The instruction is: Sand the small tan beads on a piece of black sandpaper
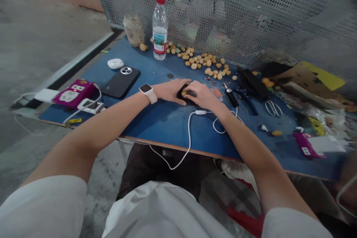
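My left hand and my right hand meet over the middle of the blue table. Between them sits a small dark object with a tan nut-like piece on it. My left fingers are curled against its left side, and my right fingers are closed over its top and right side. A white smartwatch is on my left wrist. Several similar tan pieces lie scattered on the table behind the hands.
A water bottle and a jar stand at the back by a mesh fence. A black phone, earbud case and magenta power strip lie left. A white cable, black tools, scissors and clutter lie right.
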`<state>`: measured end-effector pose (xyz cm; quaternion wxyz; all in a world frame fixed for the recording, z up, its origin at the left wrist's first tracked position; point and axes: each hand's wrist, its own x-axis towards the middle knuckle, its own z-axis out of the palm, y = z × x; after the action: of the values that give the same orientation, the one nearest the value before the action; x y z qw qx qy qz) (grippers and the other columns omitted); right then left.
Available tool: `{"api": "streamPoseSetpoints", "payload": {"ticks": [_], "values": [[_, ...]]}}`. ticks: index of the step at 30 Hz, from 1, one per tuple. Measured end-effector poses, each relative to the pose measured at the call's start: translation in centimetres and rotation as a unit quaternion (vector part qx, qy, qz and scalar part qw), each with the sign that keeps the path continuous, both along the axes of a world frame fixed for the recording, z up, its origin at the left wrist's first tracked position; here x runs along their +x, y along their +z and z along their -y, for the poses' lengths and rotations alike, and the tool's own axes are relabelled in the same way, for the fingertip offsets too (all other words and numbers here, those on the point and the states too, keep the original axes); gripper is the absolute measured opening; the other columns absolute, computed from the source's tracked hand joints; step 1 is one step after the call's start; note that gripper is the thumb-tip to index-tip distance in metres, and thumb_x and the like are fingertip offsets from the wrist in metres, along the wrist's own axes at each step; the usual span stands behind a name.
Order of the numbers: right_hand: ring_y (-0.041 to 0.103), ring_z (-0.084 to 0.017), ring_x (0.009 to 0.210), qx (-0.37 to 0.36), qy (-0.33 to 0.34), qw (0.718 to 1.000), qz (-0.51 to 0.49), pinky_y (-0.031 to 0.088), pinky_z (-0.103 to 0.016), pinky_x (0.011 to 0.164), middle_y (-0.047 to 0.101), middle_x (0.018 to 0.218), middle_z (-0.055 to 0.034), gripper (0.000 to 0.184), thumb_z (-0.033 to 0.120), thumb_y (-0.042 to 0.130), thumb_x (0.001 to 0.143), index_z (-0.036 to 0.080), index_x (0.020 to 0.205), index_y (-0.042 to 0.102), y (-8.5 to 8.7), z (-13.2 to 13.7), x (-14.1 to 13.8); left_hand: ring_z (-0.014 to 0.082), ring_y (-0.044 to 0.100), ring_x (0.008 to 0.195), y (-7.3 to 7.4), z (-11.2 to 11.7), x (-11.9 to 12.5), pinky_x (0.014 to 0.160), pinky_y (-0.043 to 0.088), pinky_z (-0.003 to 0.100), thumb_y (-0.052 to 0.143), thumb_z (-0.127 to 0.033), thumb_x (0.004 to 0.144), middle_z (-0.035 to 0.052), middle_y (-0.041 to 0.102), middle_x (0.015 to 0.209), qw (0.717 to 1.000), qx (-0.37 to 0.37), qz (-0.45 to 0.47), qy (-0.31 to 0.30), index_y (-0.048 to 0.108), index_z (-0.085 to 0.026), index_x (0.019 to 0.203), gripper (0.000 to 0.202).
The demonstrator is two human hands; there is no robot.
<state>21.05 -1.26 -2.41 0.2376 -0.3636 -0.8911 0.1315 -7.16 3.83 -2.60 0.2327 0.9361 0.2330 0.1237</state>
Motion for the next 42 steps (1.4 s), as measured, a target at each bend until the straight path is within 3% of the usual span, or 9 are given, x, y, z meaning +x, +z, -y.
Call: {"api": "streamPoseSetpoints", "payload": {"ticks": [5, 11, 16, 20, 25, 30, 36, 42], "values": [[0.077, -0.044, 0.13, 0.008, -0.057, 0.998, 0.003, 0.062, -0.066, 0.123, 0.092, 0.131, -0.0172, 0.014, 0.038, 0.084, 0.12, 0.026, 0.124, 0.09, 0.1, -1.1, 0.5, 0.0544, 0.06, 0.182, -0.2, -0.2, 0.0, 0.151, 0.048, 0.067, 0.089, -0.093, 0.098, 0.0306, 0.056, 0.203, 1.0, 0.004, 0.011, 0.003, 0.043, -0.016, 0.202, 0.136], [0.078, -0.044, 0.136, 0.003, -0.041, 0.999, 0.022, 0.063, -0.065, 0.124, 0.092, 0.139, -0.0174, 0.017, 0.029, 0.084, 0.118, 0.027, 0.132, 0.092, 0.3, -0.2, -0.3, 0.0506, 0.061, 0.182, -0.5, -0.6, 0.0, 0.152, 0.047, 0.065, 0.081, -0.084, 0.108, 0.0312, 0.057, 0.201, 1.0, 0.006, 0.022, -0.011, 0.045, -0.015, 0.199, 0.12], [0.079, -0.045, 0.135, -0.001, -0.108, 0.994, 0.032, 0.062, -0.066, 0.124, 0.092, 0.134, -0.0189, 0.012, 0.025, 0.085, 0.116, 0.023, 0.126, 0.091, 0.6, -0.7, -0.4, 0.051, 0.058, 0.184, -1.1, -1.0, 0.1, 0.152, 0.046, 0.065, 0.086, -0.083, 0.103, 0.0308, 0.057, 0.201, 0.999, 0.017, 0.026, 0.012, 0.042, -0.015, 0.2, 0.126], [0.078, -0.044, 0.134, -0.006, -0.052, 0.998, 0.021, 0.063, -0.063, 0.124, 0.093, 0.134, -0.0174, 0.014, 0.032, 0.083, 0.119, 0.026, 0.129, 0.092, 0.3, -0.5, -0.6, 0.0575, 0.052, 0.186, -1.6, -1.1, 0.1, 0.154, 0.041, 0.07, 0.083, -0.094, 0.1, 0.0383, 0.054, 0.199, 0.999, 0.028, 0.013, 0.036, 0.041, -0.009, 0.2, 0.138], [0.077, -0.044, 0.13, 0.002, -0.087, 0.996, 0.011, 0.063, -0.066, 0.123, 0.092, 0.13, -0.0171, 0.012, 0.033, 0.082, 0.119, 0.026, 0.124, 0.09, 0.0, -0.9, -0.4, 0.0564, 0.049, 0.188, -2.1, -1.3, 0.0, 0.154, 0.041, 0.067, 0.085, -0.096, 0.097, 0.034, 0.054, 0.2, 0.997, 0.041, 0.026, 0.052, 0.038, -0.014, 0.203, 0.142], [0.076, -0.044, 0.135, 0.006, -0.035, 0.999, 0.023, 0.063, -0.065, 0.125, 0.092, 0.137, -0.0177, 0.016, 0.032, 0.08, 0.121, 0.027, 0.132, 0.09, 0.1, -0.2, -0.7, 0.0594, 0.055, 0.182, -1.7, -1.3, 0.2, 0.152, 0.042, 0.07, 0.081, -0.102, 0.098, 0.0393, 0.057, 0.195, 0.999, 0.034, 0.014, 0.037, 0.042, -0.008, 0.198, 0.143], [0.078, -0.045, 0.138, 0.013, -0.07, 0.997, 0.027, 0.064, -0.068, 0.127, 0.093, 0.137, -0.02, 0.015, 0.024, 0.083, 0.119, 0.023, 0.131, 0.09, 0.4, -0.6, -0.4, 0.0578, 0.051, 0.186, -1.7, -1.2, 0.3, 0.153, 0.042, 0.065, 0.084, -0.098, 0.096, 0.0368, 0.052, 0.201, 0.998, 0.037, 0.011, 0.053, 0.038, -0.009, 0.201, 0.145], [0.076, -0.045, 0.144, 0.02, 0.004, 0.999, 0.025, 0.064, -0.071, 0.13, 0.092, 0.144, -0.0194, 0.024, 0.024, 0.074, 0.122, 0.026, 0.136, 0.093, 0.6, -0.3, -0.5, 0.0579, 0.055, 0.182, -1.2, -1.0, 0.4, 0.152, 0.041, 0.067, 0.079, -0.097, 0.1, 0.0374, 0.055, 0.199, 0.998, 0.041, 0.011, 0.036, 0.042, -0.01, 0.199, 0.138]]}}
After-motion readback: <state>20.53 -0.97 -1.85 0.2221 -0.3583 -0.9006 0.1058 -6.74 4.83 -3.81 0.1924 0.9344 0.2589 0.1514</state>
